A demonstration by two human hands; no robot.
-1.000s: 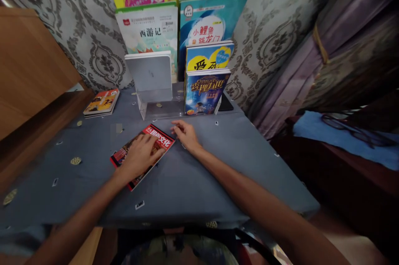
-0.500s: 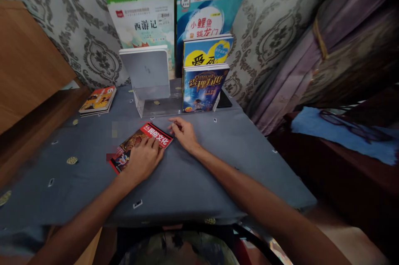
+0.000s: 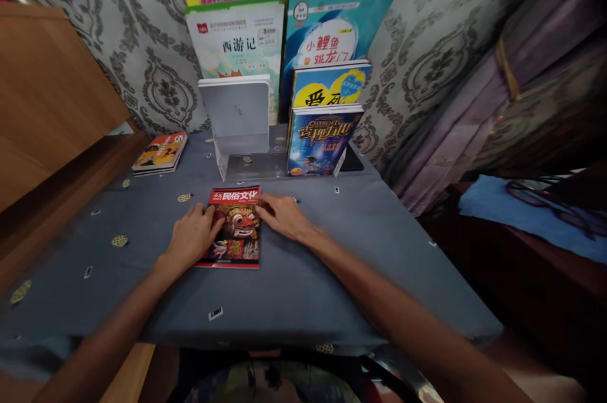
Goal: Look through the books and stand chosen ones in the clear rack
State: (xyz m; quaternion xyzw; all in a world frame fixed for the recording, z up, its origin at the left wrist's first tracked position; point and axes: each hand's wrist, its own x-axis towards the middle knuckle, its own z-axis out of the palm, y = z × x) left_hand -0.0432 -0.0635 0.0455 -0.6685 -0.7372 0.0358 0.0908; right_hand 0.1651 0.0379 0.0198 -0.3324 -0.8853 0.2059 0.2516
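A thin book with a red-and-black cover and a mask picture (image 3: 241, 226) lies flat on the grey cloth, nearly square to me. My left hand (image 3: 192, 235) holds its left edge, the thumb resting on the cover. At the upper right edge, my right hand (image 3: 284, 216) grips the book, with its fingers bent and partly hidden. Beyond the book stands a clear acrylic book stand (image 3: 256, 166). Its right side bears a dark blue book (image 3: 320, 143) in front of a yellow-and-blue one (image 3: 329, 86).
Two tall books, a white-green one (image 3: 241, 36) and a teal one (image 3: 341, 20), stand at the back. A small stack of orange books (image 3: 160, 153) lies at the far left. Patterned curtains (image 3: 171, 90) hang behind the table. On the right are glasses on a blue cloth (image 3: 493, 204).
The book has turned from a slant to nearly straight. My left hand moved from on top of the cover to its left edge, and my right hand came onto its right edge.
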